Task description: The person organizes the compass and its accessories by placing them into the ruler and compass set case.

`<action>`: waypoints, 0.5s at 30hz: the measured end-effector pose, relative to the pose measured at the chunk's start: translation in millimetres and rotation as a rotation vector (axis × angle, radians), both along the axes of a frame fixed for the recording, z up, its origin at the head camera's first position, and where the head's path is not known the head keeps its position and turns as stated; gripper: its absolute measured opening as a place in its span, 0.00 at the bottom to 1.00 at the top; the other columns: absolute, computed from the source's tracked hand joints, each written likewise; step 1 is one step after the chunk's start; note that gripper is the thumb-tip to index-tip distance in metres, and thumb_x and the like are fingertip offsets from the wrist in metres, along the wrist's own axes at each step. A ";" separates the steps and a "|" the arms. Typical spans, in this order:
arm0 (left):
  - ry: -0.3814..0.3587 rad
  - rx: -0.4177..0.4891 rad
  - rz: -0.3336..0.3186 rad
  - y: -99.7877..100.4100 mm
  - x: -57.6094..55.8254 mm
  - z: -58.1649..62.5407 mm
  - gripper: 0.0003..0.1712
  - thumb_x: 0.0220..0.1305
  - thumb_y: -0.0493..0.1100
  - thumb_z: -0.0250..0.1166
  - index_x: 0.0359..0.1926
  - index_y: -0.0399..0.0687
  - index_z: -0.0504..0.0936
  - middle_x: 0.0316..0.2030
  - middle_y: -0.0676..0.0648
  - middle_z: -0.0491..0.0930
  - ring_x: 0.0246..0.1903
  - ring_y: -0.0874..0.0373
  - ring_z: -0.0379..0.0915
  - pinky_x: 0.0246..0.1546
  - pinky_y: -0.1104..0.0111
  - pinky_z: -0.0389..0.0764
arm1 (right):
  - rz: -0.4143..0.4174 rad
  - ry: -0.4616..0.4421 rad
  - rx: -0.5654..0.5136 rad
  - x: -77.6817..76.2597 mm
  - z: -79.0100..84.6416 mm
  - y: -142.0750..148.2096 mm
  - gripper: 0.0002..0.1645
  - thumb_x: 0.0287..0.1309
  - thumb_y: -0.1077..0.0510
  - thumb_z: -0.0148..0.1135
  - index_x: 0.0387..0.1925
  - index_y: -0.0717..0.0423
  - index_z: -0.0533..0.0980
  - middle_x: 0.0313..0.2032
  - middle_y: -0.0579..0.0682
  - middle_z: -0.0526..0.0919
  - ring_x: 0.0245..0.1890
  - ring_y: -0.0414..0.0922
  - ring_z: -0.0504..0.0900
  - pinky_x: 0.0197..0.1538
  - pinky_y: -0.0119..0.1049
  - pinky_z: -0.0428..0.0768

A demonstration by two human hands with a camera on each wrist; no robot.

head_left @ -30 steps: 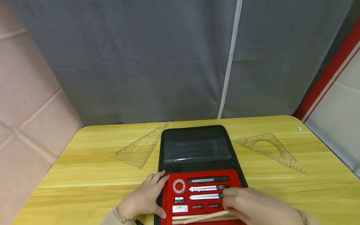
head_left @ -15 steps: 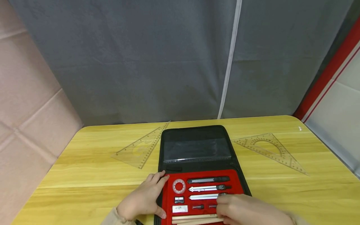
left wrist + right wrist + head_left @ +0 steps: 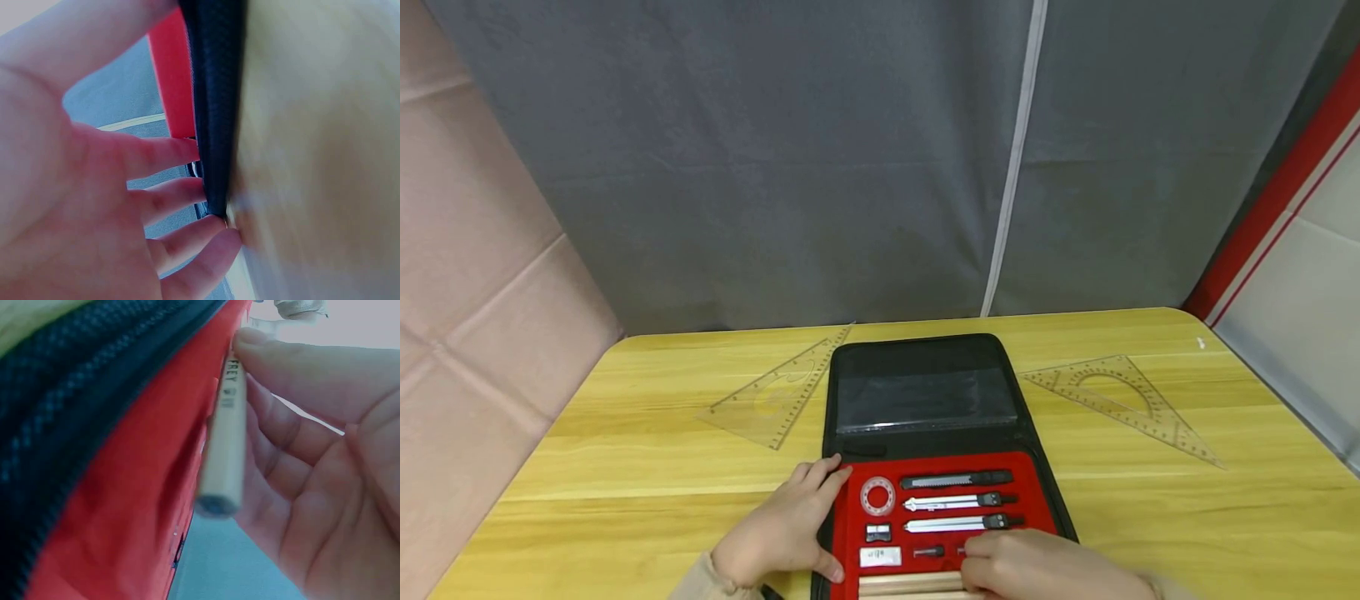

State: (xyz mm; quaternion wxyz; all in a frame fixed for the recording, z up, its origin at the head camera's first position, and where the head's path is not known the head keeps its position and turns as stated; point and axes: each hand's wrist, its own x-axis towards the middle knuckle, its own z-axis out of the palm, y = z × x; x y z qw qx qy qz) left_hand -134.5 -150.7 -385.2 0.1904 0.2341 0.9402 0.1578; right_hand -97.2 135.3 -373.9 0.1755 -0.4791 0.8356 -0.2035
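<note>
Has moved left and lower since the earlier frame with the right hand (image 3: 1037,567); pinches a pencil (image 3: 224,444) over the red tray (image 3: 1034,493), bottom centre; rests spread left hand (image 3: 793,525) along the black case (image 3: 917,354); likely light, stiff, slick; best held mid-shaft

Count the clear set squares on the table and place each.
2. In the head view, one lies left of the open black case, the left set square; the other, the right set square, lies right of it. Any under the case would be hidden.
</note>
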 end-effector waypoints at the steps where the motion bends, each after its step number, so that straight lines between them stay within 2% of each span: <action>1: 0.001 0.000 -0.001 0.1 0.0 -0.1 0.61 0.24 0.64 0.72 0.62 0.41 0.60 0.63 0.38 0.57 0.56 0.44 0.52 0.53 0.47 0.70 | 0.000 -0.001 0.000 -0.2 -0.5 0.0 0.21 0.53 0.34 0.47 0.35 0.41 0.76 0.29 0.29 0.75 0.27 0.24 0.69 0.30 0.20 0.74; 7: 0.005 0.000 -0.003 -0.1 0.2 -0.3 0.61 0.25 0.64 0.72 0.61 0.40 0.60 0.63 0.37 0.57 0.56 0.44 0.52 0.53 0.47 0.70 | 0.013 0.001 -0.004 -1.1 -2.8 0.7 0.22 0.53 0.33 0.46 0.37 0.41 0.76 0.30 0.30 0.77 0.28 0.24 0.69 0.31 0.22 0.75; 10: 0.004 0.004 -0.001 -0.3 0.4 -0.5 0.61 0.25 0.64 0.72 0.61 0.40 0.60 0.63 0.38 0.57 0.56 0.44 0.52 0.52 0.47 0.70 | 0.012 0.007 -0.005 -2.0 -1.2 3.5 0.18 0.55 0.37 0.49 0.37 0.40 0.77 0.30 0.30 0.76 0.29 0.25 0.69 0.31 0.21 0.75; 12: 0.006 0.005 0.000 -0.3 0.5 -0.7 0.61 0.25 0.64 0.72 0.61 0.40 0.60 0.63 0.38 0.57 0.56 0.44 0.52 0.52 0.47 0.71 | -0.027 -0.015 0.004 -3.1 1.7 7.4 0.13 0.55 0.41 0.52 0.37 0.39 0.77 0.31 0.30 0.76 0.29 0.26 0.69 0.31 0.23 0.75; 15: 0.012 0.003 -0.001 -0.2 0.7 -1.0 0.61 0.25 0.63 0.72 0.61 0.40 0.60 0.63 0.38 0.57 0.56 0.44 0.52 0.53 0.47 0.70 | -0.135 -0.071 0.049 -5.2 7.3 16.1 0.05 0.53 0.47 0.57 0.32 0.37 0.77 0.28 0.29 0.74 0.27 0.27 0.69 0.29 0.26 0.75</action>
